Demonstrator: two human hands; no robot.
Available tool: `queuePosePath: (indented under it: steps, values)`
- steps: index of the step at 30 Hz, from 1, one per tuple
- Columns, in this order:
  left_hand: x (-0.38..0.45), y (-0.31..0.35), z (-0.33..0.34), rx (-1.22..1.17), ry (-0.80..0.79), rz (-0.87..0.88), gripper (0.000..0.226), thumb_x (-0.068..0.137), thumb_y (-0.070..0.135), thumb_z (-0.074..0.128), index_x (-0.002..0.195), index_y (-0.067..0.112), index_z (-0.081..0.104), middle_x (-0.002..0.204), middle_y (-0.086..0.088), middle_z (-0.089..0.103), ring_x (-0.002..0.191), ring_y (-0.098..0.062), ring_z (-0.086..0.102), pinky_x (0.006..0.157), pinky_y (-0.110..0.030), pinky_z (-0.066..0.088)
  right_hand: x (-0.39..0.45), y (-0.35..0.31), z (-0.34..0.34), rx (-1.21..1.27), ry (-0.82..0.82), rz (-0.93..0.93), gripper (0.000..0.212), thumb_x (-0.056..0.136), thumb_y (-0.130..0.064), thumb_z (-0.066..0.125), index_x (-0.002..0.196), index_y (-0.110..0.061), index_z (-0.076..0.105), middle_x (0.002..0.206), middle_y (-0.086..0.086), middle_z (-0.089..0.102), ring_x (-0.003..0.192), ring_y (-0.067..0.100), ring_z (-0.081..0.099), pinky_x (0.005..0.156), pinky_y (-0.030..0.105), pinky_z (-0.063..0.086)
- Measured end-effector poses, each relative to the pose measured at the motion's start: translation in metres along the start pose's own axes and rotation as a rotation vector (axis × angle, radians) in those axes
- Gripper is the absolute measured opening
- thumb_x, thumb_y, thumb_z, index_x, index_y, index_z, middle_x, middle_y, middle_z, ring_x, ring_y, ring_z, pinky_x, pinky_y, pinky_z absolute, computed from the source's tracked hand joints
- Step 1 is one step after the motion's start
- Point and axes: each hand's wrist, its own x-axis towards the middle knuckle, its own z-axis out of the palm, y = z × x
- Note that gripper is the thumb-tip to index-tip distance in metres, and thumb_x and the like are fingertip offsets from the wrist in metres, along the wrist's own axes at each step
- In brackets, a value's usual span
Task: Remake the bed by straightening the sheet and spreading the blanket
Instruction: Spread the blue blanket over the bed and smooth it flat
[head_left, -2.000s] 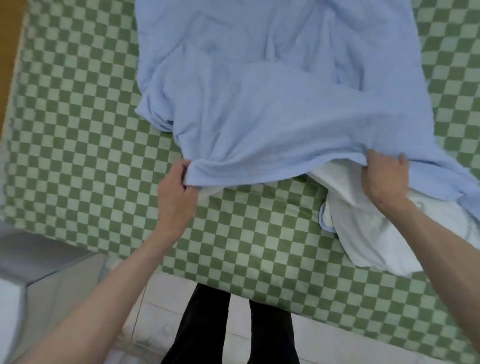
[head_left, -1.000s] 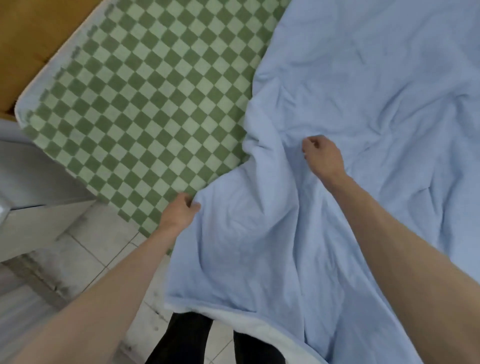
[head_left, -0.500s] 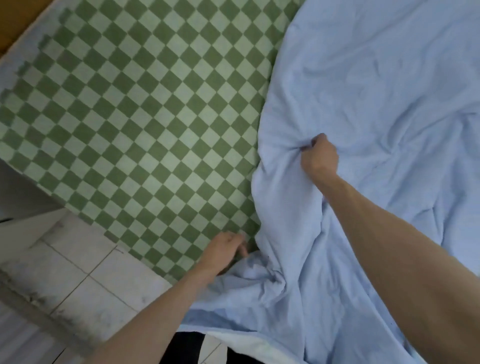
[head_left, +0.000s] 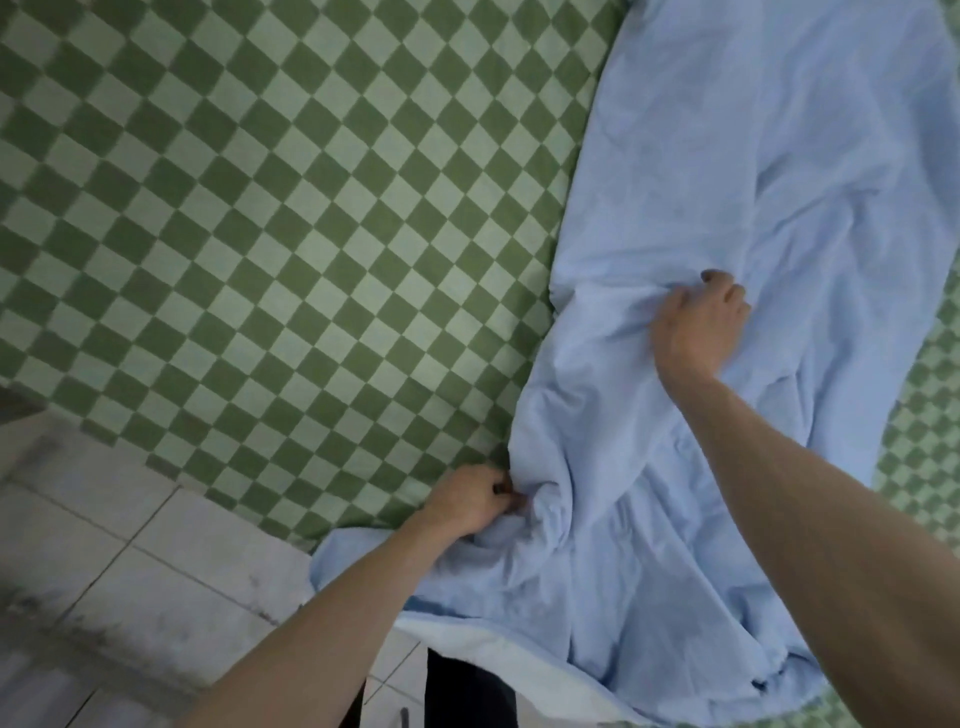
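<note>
Pale floor tiles (head_left: 156, 561) show below the near edge of the green-checked sheet (head_left: 260, 234), which lies flat over the bed. On the sheet's right part lies the rumpled light-blue blanket (head_left: 727, 156), its lower end spilling over that near edge. The left hand (head_left: 467, 501) pinches a bunched fold at the blanket's left border, while farther up the right hand (head_left: 696, 325) seems, through some blur, to clutch a gather of blanket cloth.

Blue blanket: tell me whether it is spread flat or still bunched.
Still bunched. The blue blanket is creased and gathered, the left hand and right hand grip folds, and much checkered sheet lies uncovered.
</note>
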Motion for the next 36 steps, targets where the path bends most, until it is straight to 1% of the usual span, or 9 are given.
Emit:
queuePosePath:
  steps: [5, 9, 12, 16, 19, 24, 27, 31, 36]
  values:
    - [-0.003, -0.015, -0.007, -0.117, 0.210, 0.032, 0.025, 0.100, 0.034, 0.054, 0.082, 0.017, 0.054, 0.081, -0.002, 0.062, 0.079, -0.023, 0.060, 0.063, -0.029, 0.041, 0.003, -0.048, 0.036, 0.043, -0.420, 0.321, 0.094, 0.088, -0.067, 0.057, 0.151, -0.003, 0.028, 0.153, 0.018, 0.036, 0.140, 0.037, 0.039, 0.112, 0.044, 0.032]
    - [-0.030, -0.023, -0.037, -0.469, 0.658, -0.077, 0.026, 0.106, 0.029, 0.047, 0.083, 0.019, 0.042, 0.067, 0.000, 0.053, 0.058, -0.011, 0.050, 0.057, -0.032, 0.037, -0.002, -0.039, 0.044, -0.096, -0.535, 0.057, 0.042, 0.097, -0.034, 0.054, 0.125, -0.005, 0.061, 0.129, 0.021, 0.062, 0.121, 0.037, 0.058, 0.094, 0.034, 0.043]
    - [-0.068, -0.041, -0.107, -0.462, 1.087, -0.029, 0.023, 0.107, 0.028, 0.043, 0.086, 0.024, 0.036, 0.069, 0.005, 0.049, 0.055, -0.007, 0.045, 0.053, -0.028, 0.034, 0.005, -0.037, 0.028, 0.060, -0.353, 0.139, 0.032, 0.098, -0.024, 0.052, 0.121, -0.004, 0.063, 0.127, 0.019, 0.064, 0.123, 0.035, 0.057, 0.097, 0.034, 0.042]
    - [-0.122, -0.082, -0.200, -0.044, 1.592, 0.138, 0.021, 0.102, 0.015, 0.047, 0.082, 0.016, 0.043, 0.071, 0.001, 0.044, 0.067, -0.016, 0.037, 0.066, -0.031, 0.029, 0.036, -0.084, -0.029, 0.537, 0.294, 0.057, 0.015, 0.100, -0.028, 0.043, 0.097, -0.016, 0.051, 0.097, 0.010, 0.064, 0.089, 0.020, 0.056, 0.085, 0.033, 0.039]
    - [-0.130, -0.105, -0.211, 0.083, 1.372, 0.009, 0.030, 0.102, 0.022, 0.051, 0.074, 0.013, 0.045, 0.063, -0.002, 0.044, 0.055, -0.027, 0.040, 0.055, -0.039, 0.036, 0.044, -0.124, -0.050, 0.661, 0.299, 0.043, 0.011, 0.102, -0.030, 0.042, 0.098, -0.020, 0.046, 0.089, 0.001, 0.058, 0.083, 0.016, 0.056, 0.076, 0.024, 0.036]
    - [-0.094, -0.160, -0.192, -0.268, 1.023, -0.404, 0.043, 0.099, 0.025, 0.060, 0.134, 0.001, 0.051, 0.132, -0.021, 0.053, 0.118, -0.042, 0.053, 0.100, -0.054, 0.045, 0.026, -0.135, -0.025, -0.616, -0.639, -0.335, 0.040, 0.099, -0.029, 0.052, 0.132, -0.008, 0.057, 0.137, 0.018, 0.058, 0.126, 0.037, 0.055, 0.100, 0.043, 0.046]
    - [-0.072, -0.183, -0.192, -0.547, 1.060, -0.634, 0.085, 0.095, 0.048, 0.063, 0.158, 0.008, 0.022, 0.160, -0.019, 0.028, 0.144, -0.039, 0.032, 0.116, -0.052, 0.030, 0.013, -0.168, -0.015, -1.040, -0.477, -0.559, 0.039, 0.089, -0.019, 0.060, 0.128, -0.012, 0.061, 0.125, 0.011, 0.062, 0.117, 0.034, 0.060, 0.087, 0.042, 0.051]
    - [-0.053, -0.207, -0.199, -0.927, 1.061, -0.803, 0.102, 0.085, 0.074, 0.059, 0.161, 0.022, 0.016, 0.163, -0.010, 0.027, 0.143, -0.032, 0.037, 0.117, -0.048, 0.033, -0.001, -0.227, 0.019, -0.733, -0.174, -0.945, 0.039, 0.091, -0.016, 0.056, 0.128, -0.005, 0.053, 0.123, 0.020, 0.058, 0.117, 0.038, 0.050, 0.094, 0.046, 0.044]
    - [-0.063, -0.221, -0.186, -1.519, 1.144, -0.457, 0.060, 0.085, 0.027, 0.079, 0.139, 0.015, 0.057, 0.133, -0.005, 0.066, 0.113, -0.026, 0.065, 0.100, -0.047, 0.056, -0.047, -0.239, 0.061, -0.680, -0.722, -0.768, 0.057, 0.088, -0.029, 0.061, 0.138, -0.015, 0.037, 0.125, 0.018, 0.058, 0.120, 0.039, 0.054, 0.103, 0.050, 0.041]
